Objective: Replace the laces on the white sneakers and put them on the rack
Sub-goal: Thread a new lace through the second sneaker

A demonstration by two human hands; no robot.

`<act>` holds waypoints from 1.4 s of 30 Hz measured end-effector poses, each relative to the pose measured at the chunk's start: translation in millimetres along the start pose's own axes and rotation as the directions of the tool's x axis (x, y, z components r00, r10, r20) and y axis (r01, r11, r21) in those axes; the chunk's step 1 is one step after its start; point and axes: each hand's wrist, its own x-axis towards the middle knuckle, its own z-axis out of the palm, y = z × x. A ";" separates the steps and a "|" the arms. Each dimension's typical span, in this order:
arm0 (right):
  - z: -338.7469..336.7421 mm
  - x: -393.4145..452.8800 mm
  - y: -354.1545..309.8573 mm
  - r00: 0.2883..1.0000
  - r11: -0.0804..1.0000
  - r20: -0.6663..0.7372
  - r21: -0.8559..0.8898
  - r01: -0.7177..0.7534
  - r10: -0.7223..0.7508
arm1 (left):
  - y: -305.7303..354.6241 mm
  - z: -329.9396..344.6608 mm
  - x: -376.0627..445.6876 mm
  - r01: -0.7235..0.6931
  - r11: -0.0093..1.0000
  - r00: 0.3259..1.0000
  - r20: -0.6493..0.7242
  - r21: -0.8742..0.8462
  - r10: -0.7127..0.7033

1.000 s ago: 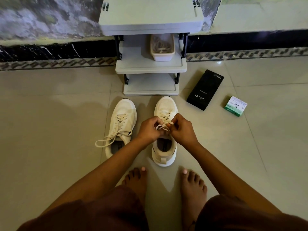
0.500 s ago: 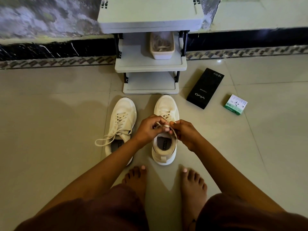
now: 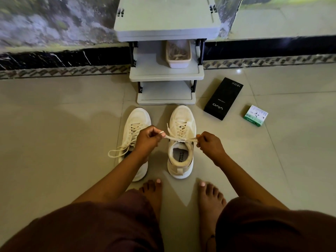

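The right sneaker [image 3: 181, 140] stands on the floor [image 3: 54, 124] just before the rack [image 3: 166, 75]. Left hand [image 3: 148, 140] and right hand [image 3: 211, 145] each pinch one end of its lace [image 3: 179, 138], drawn taut sideways. The lace is likely soft, light and limp: grip near the ends. The sneaker probably lifts best by its firmer heel collar.

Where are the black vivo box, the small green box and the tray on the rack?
black vivo box [image 3: 223, 99], head view, middle of its top face.
small green box [image 3: 256, 115], head view, its top face.
tray [image 3: 178, 64], head view, its front wall.
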 end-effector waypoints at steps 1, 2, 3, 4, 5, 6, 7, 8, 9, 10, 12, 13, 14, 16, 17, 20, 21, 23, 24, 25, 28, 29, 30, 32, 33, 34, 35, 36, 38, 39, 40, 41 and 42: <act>-1.1 -0.6 0.7 0.999 0.996 -0.019 -0.084 0.034 -0.035 | -0.1 -1.3 0.0 0.039 0.999 0.999 -0.027 -0.011 -0.039; -2.2 -1.4 1.8 0.997 0.987 -0.035 -0.148 0.065 -0.071 | -0.1 -2.4 -0.6 0.076 0.997 0.995 -0.060 -0.029 -0.077; -3.2 -1.8 3.2 0.994 0.977 -0.052 -0.195 0.089 -0.101 | -0.3 -2.7 -0.9 0.108 0.993 0.989 -0.092 -0.054 -0.113; -4.0 -2.6 4.4 0.990 0.967 -0.074 -0.233 0.101 -0.121 | -0.4 -2.6 -1.2 0.133 0.988 0.983 -0.120 -0.075 -0.142; -4.4 -3.0 5.5 0.987 0.959 -0.096 -0.265 0.102 -0.132 | -0.9 -2.5 -1.4 0.153 0.985 0.976 -0.142 -0.082 -0.164; -4.2 -3.3 6.7 0.984 0.952 -0.117 -0.291 0.095 -0.134 | -1.6 -2.3 -1.8 0.167 0.983 0.971 -0.162 -0.072 -0.177; -4.4 -3.7 7.4 0.982 0.946 -0.135 -0.314 0.083 -0.131 | -1.6 -1.7 -2.2 0.174 0.984 0.967 -0.181 -0.049 -0.180; -3.9 -4.0 8.0 0.981 0.940 -0.145 -0.333 0.072 -0.126 | -2.1 -1.4 -2.7 0.175 0.984 0.964 -0.199 -0.021 -0.175; -3.7 -4.1 8.2 0.980 0.934 -0.154 -0.352 0.066 -0.127 | -2.1 -1.1 -3.0 0.172 0.985 0.962 -0.215 0.002 -0.168; -3.3 -4.0 8.7 0.979 0.926 -0.160 -0.372 0.061 -0.128 | -2.4 -1.0 -3.2 0.173 0.985 0.960 -0.229 0.018 -0.164; -3.1 -3.4 9.6 0.978 0.912 -0.168 -0.409 0.047 -0.125 | -2.6 -0.6 -2.8 0.175 0.984 0.956 -0.246 0.041 -0.160; -3.3 -3.0 9.8 0.978 0.903 -0.170 -0.428 0.038 -0.122 | -2.7 -0.5 -2.3 0.177 0.982 0.955 -0.252 0.063 -0.156; -3.5 -2.6 10.5 0.978 0.896 -0.173 -0.443 0.030 -0.118 | -2.9 -0.5 -1.7 0.178 0.980 0.955 -0.256 0.094 -0.149; -3.5 -1.6 11.2 0.977 0.890 -0.180 -0.455 0.019 -0.113 | -2.6 -1.4 -1.0 0.175 0.972 0.955 -0.267 0.155 -0.130; -3.3 -1.2 11.7 0.978 0.892 -0.183 -0.452 0.011 -0.105 | -2.3 -1.7 -0.8 0.176 0.969 0.954 -0.271 0.173 -0.125; -3.5 -0.5 12.8 0.978 0.901 -0.192 -0.433 -0.008 -0.084 | -1.4 -1.1 -2.3 0.171 0.966 0.957 -0.267 0.194 -0.116; -3.8 -0.4 12.9 0.977 0.906 -0.195 -0.424 -0.008 -0.082 | -1.0 -1.0 -3.1 0.164 0.966 0.959 -0.262 0.201 -0.109; -4.4 -1.1 12.6 0.977 0.917 -0.193 -0.398 0.001 -0.085 | 0.2 -1.8 -4.3 0.150 0.966 0.966 -0.238 0.209 -0.098; -4.7 -1.7 12.5 0.978 0.925 -0.190 -0.379 0.010 -0.088 | 1.1 -2.4 -4.5 0.146 0.968 0.970 -0.223 0.205 -0.099; -5.2 -2.1 13.0 0.979 0.936 -0.183 -0.351 0.022 -0.092 | 1.7 -2.8 -4.4 0.146 0.970 0.972 -0.210 0.192 -0.105; -6.8 -3.4 14.4 0.980 0.963 -0.178 -0.266 0.045 -0.095 | 2.0 -2.7 -3.9 0.162 0.974 0.974 -0.186 0.159 -0.131; -7.2 -3.9 14.2 0.979 0.965 -0.183 -0.259 0.043 -0.093 | 1.5 -2.8 -4.1 0.172 0.973 0.972 -0.184 0.154 -0.143; -7.4 -4.0 13.9 0.978 0.965 -0.187 -0.259 0.039 -0.089 | 0.7 -2.8 -4.0 0.183 0.971 0.971 -0.186 0.153 -0.153; -7.2 -3.8 13.8 0.979 0.963 -0.187 -0.267 0.028 -0.081 | 0.7 -3.2 -3.8 0.182 0.969 0.971 -0.185 0.169 -0.150; -7.4 -3.7 14.2 0.980 0.961 -0.187 -0.274 0.021 -0.075 | 1.0 -3.4 -3.3 0.170 0.966 0.974 -0.180 0.195 -0.135; -7.4 -3.0 14.4 0.980 0.959 -0.189 -0.283 0.012 -0.068 | 1.5 -3.9 -2.6 0.153 0.961 0.979 -0.172 0.232 -0.114; -7.6 -2.7 14.8 0.979 0.956 -0.192 -0.293 0.002 -0.061 | 2.6 -4.4 -2.8 0.141 0.953 0.982 -0.162 0.267 -0.100; -7.8 -2.2 14.5 0.979 0.953 -0.194 -0.304 -0.008 -0.053 | 3.3 -4.7 -3.1 0.133 0.949 0.984 -0.155 0.287 -0.091; -8.0 -0.4 14.5 0.980 0.952 -0.199 -0.304 -0.029 -0.034 | 3.8 -5.4 -5.0 0.125 0.946 0.986 -0.143 0.299 -0.085; -8.2 1.2 14.5 0.980 0.956 -0.200 -0.290 -0.041 -0.018 | 4.2 -5.6 -6.0 0.126 0.946 0.986 -0.140 0.300 -0.087; -8.5 2.5 14.1 0.980 0.961 -0.201 -0.271 -0.056 0.001 | 3.9 -5.8 -6.2 0.124 0.946 0.987 -0.135 0.299 -0.087; -8.6 3.9 14.3 0.979 0.965 -0.201 -0.254 -0.068 0.016 | 4.1 -6.3 -6.5 0.123 0.947 0.988 -0.129 0.298 -0.088; -8.1 5.0 14.5 0.979 0.969 -0.204 -0.237 -0.072 0.023 | 4.2 -7.0 -6.2 0.120 0.946 0.989 -0.125 0.300 -0.086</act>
